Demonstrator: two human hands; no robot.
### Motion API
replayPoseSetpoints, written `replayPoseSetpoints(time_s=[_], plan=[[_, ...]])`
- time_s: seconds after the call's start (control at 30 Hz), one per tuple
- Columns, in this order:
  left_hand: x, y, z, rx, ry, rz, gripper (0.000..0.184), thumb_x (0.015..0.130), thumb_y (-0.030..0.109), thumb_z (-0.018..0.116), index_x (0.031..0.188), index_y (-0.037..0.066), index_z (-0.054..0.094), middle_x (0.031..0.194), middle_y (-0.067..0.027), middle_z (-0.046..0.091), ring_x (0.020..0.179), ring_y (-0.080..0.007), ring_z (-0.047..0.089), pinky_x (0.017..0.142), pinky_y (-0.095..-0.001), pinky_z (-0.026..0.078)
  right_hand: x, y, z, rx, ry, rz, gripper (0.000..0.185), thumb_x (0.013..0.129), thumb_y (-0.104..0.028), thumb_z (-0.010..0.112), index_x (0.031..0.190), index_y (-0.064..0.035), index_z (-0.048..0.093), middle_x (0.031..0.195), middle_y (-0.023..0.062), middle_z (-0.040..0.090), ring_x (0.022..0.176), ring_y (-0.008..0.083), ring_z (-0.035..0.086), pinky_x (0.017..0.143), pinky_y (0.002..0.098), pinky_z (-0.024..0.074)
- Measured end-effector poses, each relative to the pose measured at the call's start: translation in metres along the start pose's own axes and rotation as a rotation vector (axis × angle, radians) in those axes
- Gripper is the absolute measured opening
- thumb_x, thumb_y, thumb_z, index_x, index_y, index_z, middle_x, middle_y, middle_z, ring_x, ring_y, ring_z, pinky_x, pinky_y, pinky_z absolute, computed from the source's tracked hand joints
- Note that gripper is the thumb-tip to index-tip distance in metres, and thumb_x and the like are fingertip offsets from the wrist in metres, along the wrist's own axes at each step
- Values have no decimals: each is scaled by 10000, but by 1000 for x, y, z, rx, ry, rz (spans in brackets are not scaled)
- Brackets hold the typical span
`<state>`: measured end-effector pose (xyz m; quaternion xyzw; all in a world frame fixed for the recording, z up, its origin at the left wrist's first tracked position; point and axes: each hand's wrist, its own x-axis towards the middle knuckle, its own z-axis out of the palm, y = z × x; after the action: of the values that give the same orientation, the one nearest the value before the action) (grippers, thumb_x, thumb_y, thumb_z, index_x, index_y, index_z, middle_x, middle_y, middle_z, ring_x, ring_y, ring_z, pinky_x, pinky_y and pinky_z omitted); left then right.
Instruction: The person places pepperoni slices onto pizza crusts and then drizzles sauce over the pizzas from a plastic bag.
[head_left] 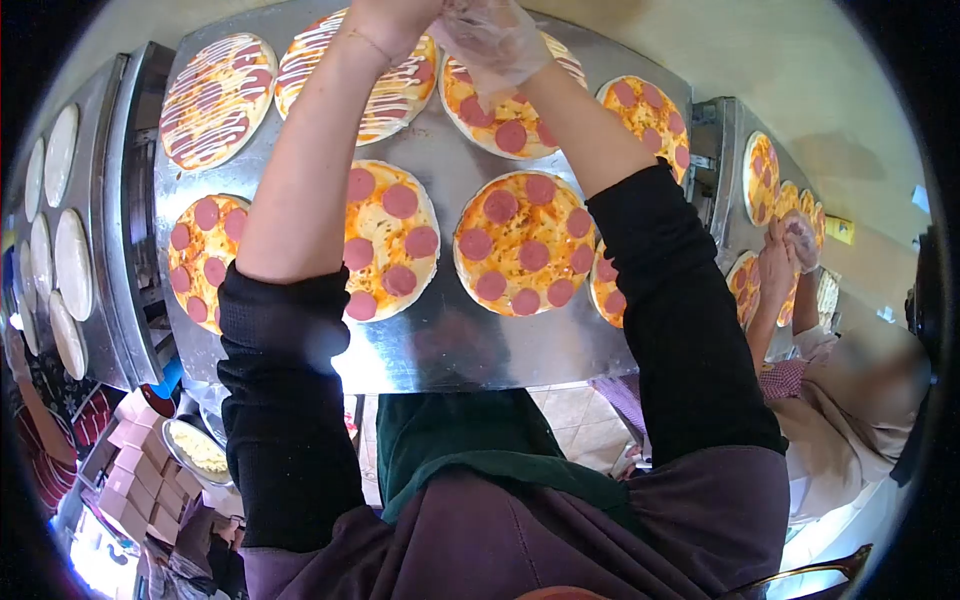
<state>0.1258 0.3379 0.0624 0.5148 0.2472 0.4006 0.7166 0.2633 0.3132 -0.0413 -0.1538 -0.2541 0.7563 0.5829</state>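
Observation:
Both of my hands are together at the top edge of the head view, above the back row of pizzas. My left hand is bare and its fingers are cut off by the frame. A clear plastic glove covers my right hand, whose fingers look curled; whatever they grip is hidden. Below my left hand lies a pizza with white sauce stripes. Under my right hand, a sausage-slice pizza has white stripes on its far right part. A fully striped pizza lies at far left.
Unstriped sausage pizzas fill the front row of the metal table. Another metal surface at left carries several pale dough rounds. At right, a co-worker's hands are over more pizzas. Pink boxes and a bowl stand lower left.

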Motion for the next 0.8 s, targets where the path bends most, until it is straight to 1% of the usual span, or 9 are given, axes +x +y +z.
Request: replayPoseSetpoints(time_s=[0.07,0.17,0.27,0.4,0.47,0.67,0.7,0.73,0.8], plan=[[-3,-3,2,3,5,-1,265,1032,297,477,1064,61,592,876,45,540,775,-68,483,662,-239,415,-8,-3,-7,-473,-118,-134,254,995,-132,483,1195,-1,570,1170,22,589,1083,141,551,920,307,465],[-1,-33,42,66,4,86,238,1032,280,471,1044,77,595,854,44,528,765,-67,474,669,-244,414,-72,-39,50,-313,377,-10,182,1003,-166,489,1048,-50,623,976,35,625,927,121,600,836,264,502],[4,-60,86,25,-57,119,236,1030,274,459,1043,76,587,852,35,524,782,-80,478,690,-254,418,-114,-81,13,-738,104,9,133,979,-104,538,1029,-10,618,980,34,628,904,110,598,809,262,500],[9,-72,93,30,-112,243,251,1028,269,438,1059,60,573,865,10,540,812,-116,499,727,-266,430,-124,-85,5,-724,364,6,104,954,-34,557,1036,3,610,959,15,629,876,120,596,786,266,499],[4,-54,73,63,-74,166,245,1026,261,441,1057,58,575,859,12,537,807,-115,497,726,-266,428,-105,-72,-2,-971,-60,-205,131,948,-33,561,1063,7,610,995,18,638,924,126,607,809,276,500],[-12,-12,-2,59,3,24,187,1035,256,474,1051,110,591,822,53,517,763,-46,460,674,-231,396,-14,-2,-23,-275,-199,6,196,993,-102,492,1146,-14,576,1096,10,597,1008,123,565,873,261,477],[-11,-17,-9,48,-32,71,192,1043,274,473,1048,124,593,819,59,524,757,-35,459,664,-219,391,-23,-7,-13,-1143,-158,4,231,1007,-129,473,1202,-42,562,1147,28,573,1073,137,540,920,276,461],[-14,-18,-2,46,-31,71,192,1043,274,473,1048,124,593,819,59,524,757,-35,459,664,-219,391,-27,-6,-9,-1144,-158,6,231,1007,-129,473,1202,-42,562,1147,28,573,1073,137,540,920,276,461],[-20,-18,28,-29,50,75,188,1042,255,463,1010,110,579,803,62,502,744,-49,455,656,-228,389,-33,-8,-4,-155,49,39,158,963,-30,518,1083,19,608,1121,30,623,1029,128,605,936,290,500]])
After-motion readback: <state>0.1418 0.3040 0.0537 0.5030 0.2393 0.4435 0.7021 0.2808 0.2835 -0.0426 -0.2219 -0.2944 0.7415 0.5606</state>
